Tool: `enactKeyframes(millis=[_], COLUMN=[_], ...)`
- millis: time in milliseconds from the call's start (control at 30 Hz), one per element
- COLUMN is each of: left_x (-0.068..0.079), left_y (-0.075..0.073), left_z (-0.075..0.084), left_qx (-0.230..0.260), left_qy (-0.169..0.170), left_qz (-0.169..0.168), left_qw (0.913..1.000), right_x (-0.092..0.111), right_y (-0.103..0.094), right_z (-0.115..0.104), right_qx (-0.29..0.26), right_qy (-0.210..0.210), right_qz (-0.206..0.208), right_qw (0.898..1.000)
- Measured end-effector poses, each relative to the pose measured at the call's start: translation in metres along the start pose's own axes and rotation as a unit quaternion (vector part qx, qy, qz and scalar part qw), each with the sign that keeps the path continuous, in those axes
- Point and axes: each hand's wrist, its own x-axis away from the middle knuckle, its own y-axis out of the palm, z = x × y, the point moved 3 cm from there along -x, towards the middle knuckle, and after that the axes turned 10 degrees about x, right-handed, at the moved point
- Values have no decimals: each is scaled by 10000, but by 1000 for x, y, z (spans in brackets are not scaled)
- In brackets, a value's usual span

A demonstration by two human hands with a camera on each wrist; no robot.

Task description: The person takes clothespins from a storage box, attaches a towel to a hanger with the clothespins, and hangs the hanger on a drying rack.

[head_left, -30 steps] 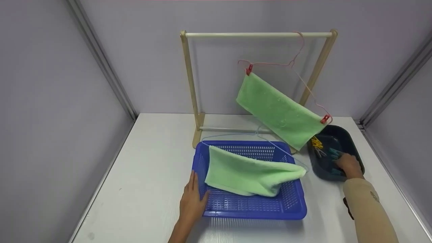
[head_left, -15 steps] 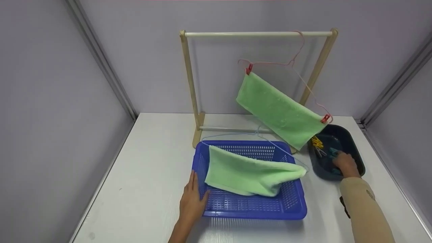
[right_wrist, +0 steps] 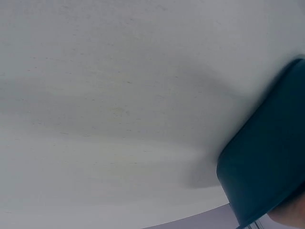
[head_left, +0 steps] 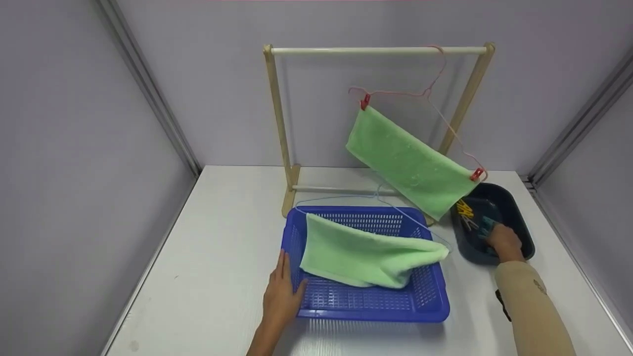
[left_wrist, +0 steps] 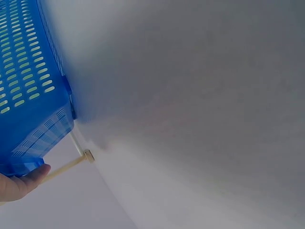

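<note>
My left hand [head_left: 282,299] grips the left rim of a blue plastic basket [head_left: 366,315], thumb over the inside and fingers along the outside. In the left wrist view, part of that hand [left_wrist: 21,185] touches the rim. A light green towel [head_left: 361,254] lies across the basket with a blue wire hanger [head_left: 336,197] at its upper edge. Inside a dark bin [head_left: 519,212], my right hand [head_left: 505,241] pinches a teal clothespin [head_left: 487,227]; the fingertips are mostly hidden. The right wrist view shows the bin's outer wall [right_wrist: 267,157] and a bit of the hand [right_wrist: 290,212].
A wooden drying rack [head_left: 346,51] stands behind the basket. From its bar a pink hanger [head_left: 405,93] hangs tilted, bearing another green towel [head_left: 408,160] held by two red clothespins [head_left: 365,102]. Yellow clothespins [head_left: 465,210] lie in the bin. Grey walls [head_left: 74,173] enclose the white table [head_left: 212,247].
My right hand has shifted slightly left within the bin, and the teal clothespin at its fingertips has moved left with it. The left hand, basket and towels stay put.
</note>
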Motion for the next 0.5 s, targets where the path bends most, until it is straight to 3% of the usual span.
enactKeyframes(millis=[300, 500], left_x=[1, 1], left_y=[0, 0], left_z=[0, 0], left_qx=[-1, 21], left_qy=[-21, -58], left_qz=[-36, -51], left_qw=[10000, 10000], right_x=[-2, -6], right_y=[6, 9], right_z=[-1, -3], right_qx=[96, 211], right_qy=[43, -136], right_qz=[466, 445], right_qw=[9989, 9987])
